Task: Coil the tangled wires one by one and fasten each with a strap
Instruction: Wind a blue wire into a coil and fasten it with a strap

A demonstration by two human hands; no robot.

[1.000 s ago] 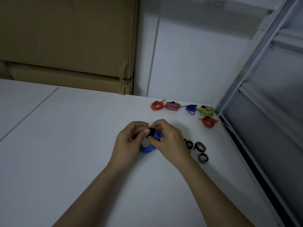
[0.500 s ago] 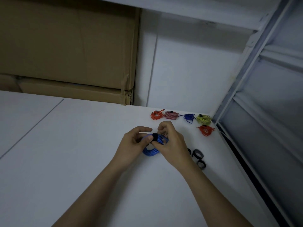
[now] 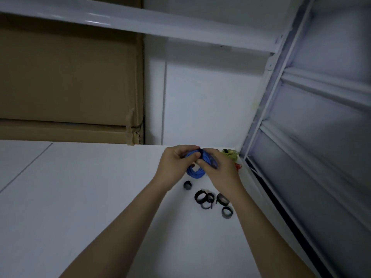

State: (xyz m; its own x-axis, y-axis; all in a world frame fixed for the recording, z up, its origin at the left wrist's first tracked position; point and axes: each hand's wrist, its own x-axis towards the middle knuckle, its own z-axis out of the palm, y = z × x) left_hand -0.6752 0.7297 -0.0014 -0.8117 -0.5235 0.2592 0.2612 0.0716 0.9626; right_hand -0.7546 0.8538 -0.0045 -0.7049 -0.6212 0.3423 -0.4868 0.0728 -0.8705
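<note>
The left hand [image 3: 175, 167] and the right hand [image 3: 219, 173] both hold a blue wire [image 3: 195, 171] that is rolled into a ring. Fingers of both hands curl round the top of the ring, where a dark strap [image 3: 199, 153] goes round the wire. The ring is held up over the white table [image 3: 80, 197], near the far right corner. Its lower part hangs between the two hands.

On the table just below the hands lie loose black straps [image 3: 208, 199], each curled into a little loop. One small loop [image 3: 187, 185] sits alone to their left.

Behind the right hand a yellow wire [image 3: 229, 153] and a bit of a red wire [image 3: 239, 167] peek out in the corner.

Brown boxes [image 3: 70, 87] stand behind the table. A white shelf [image 3: 140, 23] runs across above.
</note>
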